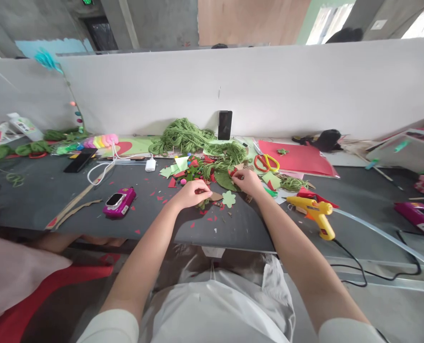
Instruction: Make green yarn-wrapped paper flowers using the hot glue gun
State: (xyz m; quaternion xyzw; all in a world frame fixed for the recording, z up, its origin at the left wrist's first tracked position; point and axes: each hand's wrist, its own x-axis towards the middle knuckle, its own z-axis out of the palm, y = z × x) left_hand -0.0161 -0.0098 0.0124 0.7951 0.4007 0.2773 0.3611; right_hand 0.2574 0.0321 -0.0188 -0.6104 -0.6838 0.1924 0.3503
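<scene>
My left hand (193,193) is closed in a pinch low over the table, fingers curled to the right. A small green yarn piece (203,204) shows beneath its fingers and appears held by them. Between my hands lies a light green flower-shaped cutout (229,199). My right hand (246,181) is pinched together at the scrap pile, beside a dark green felt round (224,181). Red shows at its fingertips, but what they hold is unclear. Behind are tangled green yarn (185,136) and red and green scraps (179,164).
A yellow glue gun (313,209) with a black cord lies to the right, near scissors (266,163) and red sheets (297,157). A phone (225,125) leans on the partition. To the left are a purple device (119,202), a white charger (150,165) and a seated person (15,276).
</scene>
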